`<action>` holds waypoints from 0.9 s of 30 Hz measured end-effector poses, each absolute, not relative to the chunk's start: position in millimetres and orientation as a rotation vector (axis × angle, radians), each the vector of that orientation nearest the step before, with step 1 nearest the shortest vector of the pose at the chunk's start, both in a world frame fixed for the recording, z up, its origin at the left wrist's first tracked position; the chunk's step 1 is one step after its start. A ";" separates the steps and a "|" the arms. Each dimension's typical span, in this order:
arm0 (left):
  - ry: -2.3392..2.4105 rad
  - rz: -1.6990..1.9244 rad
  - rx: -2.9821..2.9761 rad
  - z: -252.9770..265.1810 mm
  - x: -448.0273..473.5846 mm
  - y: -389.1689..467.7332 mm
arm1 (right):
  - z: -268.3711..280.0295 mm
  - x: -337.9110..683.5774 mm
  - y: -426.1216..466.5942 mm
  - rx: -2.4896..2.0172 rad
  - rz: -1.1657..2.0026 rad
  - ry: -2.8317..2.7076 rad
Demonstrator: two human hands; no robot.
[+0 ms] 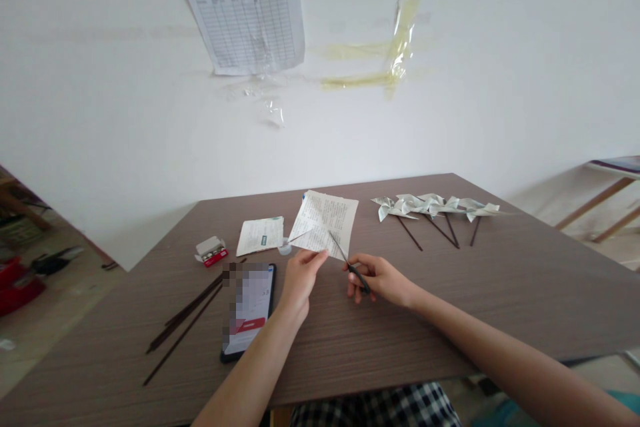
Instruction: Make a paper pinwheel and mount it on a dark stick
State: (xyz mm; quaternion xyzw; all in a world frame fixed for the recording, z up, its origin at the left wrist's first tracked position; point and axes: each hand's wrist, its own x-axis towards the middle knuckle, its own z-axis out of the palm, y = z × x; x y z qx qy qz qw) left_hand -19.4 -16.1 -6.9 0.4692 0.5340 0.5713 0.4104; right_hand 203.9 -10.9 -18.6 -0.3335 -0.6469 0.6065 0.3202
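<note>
A square sheet of printed paper [325,217] is raised over the middle of the table, tilted towards me. My left hand [303,280] pinches its lower edge between thumb and fingers. My right hand [375,279] is closed around the dark handles of a pair of scissors [356,275]. Their blade lies at the paper's lower right part, pointing up towards its middle. A dark slit runs in from the sheet's left corner. Left of the sheet lies a stack of similar printed squares [261,235], with a small clear roundish item [285,248] beside it.
Several paper pinwheels [435,205] on dark sticks lie at the back right. On the left are a small red and white box [212,252], dark thin sticks [187,313] and a phone [250,307]. A white wall [150,127] with a taped chart [250,27] stands behind the table [440,327].
</note>
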 end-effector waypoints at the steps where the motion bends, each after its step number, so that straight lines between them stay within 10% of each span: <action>1: 1.345 1.435 1.182 -7.0 -19.2 -16.0 | -18.4 203.8 -10.8 -0.875 1.592 -1.700; 27: 1.345 1.427 1.192 -7.5 -19.6 -18.2 | -14.8 203.3 -12.1 -0.898 1.606 -1.683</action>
